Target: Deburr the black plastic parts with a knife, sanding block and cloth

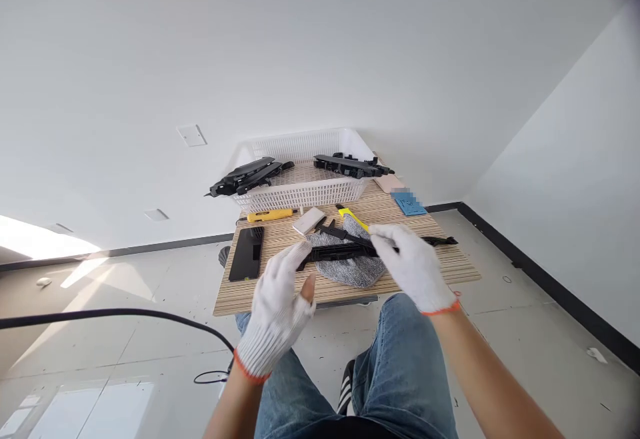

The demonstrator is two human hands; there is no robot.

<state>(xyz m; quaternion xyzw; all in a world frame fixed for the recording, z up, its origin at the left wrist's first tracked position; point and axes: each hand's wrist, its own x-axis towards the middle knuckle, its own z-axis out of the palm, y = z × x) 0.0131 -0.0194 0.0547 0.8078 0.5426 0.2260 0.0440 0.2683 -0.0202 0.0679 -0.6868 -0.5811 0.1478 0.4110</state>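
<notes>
A long black plastic part [340, 251] lies across a grey knitted cloth [353, 271] on a small wooden table [280, 292]. My right hand [413, 264], in a white glove, has its fingers stretched over the middle of this part and touches it. My left hand [279, 309], also gloved with a bare thumb tip showing, hovers with its fingers spread near the part's left end and holds nothing.
A white basket [305, 194] at the table's far side holds black parts [250, 174]. A yellow screwdriver [270, 214], a black phone [247, 254], a small white box [309, 220], a yellow cutter [353, 216] and a blue card [409, 204] lie about. A black cable [125, 312] crosses the floor.
</notes>
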